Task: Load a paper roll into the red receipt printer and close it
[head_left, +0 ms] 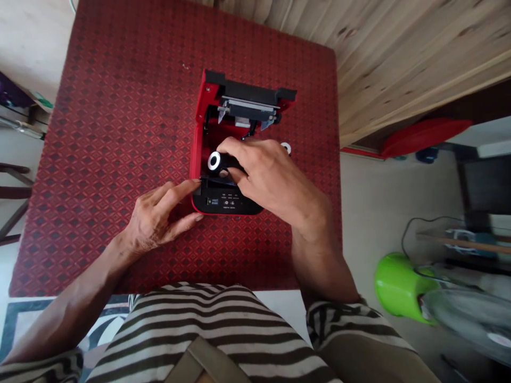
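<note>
A red and black label printer (229, 201) stands on the table with its lid (249, 96) raised. My right hand (275, 181) is closed around a black ribbon roll (223, 161) over the printer's open bay. The roll's white-ringed core faces left; my fingers cover much of the rest. Beyond my right hand, a white ring with a dark hole (286, 148) shows, perhaps a roll end; what it belongs to is hidden. My left hand (159, 213) holds the printer's front left corner, forefinger at the upper edge and thumb low at the front.
A red patterned cloth (120, 117) covers the table. Wooden planks (383, 64) run along its far side. To the right are a green bucket (399, 287) and a dark cable (415, 223) by the floor. Part of a wooden chair (14, 202) shows at the left.
</note>
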A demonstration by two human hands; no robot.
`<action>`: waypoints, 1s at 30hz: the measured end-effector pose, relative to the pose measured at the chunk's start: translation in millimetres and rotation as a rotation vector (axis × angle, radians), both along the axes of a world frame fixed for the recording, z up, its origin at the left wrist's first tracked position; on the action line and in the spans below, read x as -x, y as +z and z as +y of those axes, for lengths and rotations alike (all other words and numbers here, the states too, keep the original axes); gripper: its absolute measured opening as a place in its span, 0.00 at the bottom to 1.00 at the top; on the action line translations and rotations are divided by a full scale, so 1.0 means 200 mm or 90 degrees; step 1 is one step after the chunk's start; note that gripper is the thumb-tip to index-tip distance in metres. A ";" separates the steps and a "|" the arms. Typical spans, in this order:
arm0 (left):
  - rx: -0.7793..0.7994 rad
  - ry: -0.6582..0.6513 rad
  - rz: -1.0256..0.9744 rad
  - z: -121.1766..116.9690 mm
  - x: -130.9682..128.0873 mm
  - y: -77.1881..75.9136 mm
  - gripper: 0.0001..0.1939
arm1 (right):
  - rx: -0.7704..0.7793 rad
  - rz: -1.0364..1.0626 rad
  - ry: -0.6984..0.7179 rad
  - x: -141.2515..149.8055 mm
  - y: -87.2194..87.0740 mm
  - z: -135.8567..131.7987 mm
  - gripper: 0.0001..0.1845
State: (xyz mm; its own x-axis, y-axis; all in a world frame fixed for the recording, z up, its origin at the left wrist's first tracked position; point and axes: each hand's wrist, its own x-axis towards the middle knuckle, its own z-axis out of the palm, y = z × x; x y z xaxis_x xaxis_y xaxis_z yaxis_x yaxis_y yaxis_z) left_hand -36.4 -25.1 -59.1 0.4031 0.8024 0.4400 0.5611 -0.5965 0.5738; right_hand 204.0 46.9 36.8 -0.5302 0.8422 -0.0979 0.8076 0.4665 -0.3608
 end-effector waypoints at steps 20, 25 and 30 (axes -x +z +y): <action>-0.031 -0.023 0.039 0.00 0.00 0.01 0.30 | 0.001 0.023 0.056 0.01 -0.13 0.15 0.08; -0.022 -0.026 0.023 0.00 0.01 0.01 0.32 | -0.014 -0.088 0.056 0.04 -0.09 0.14 0.08; -0.015 -0.025 0.035 0.00 0.00 0.02 0.33 | -0.006 -0.079 0.046 0.04 -0.09 0.14 0.08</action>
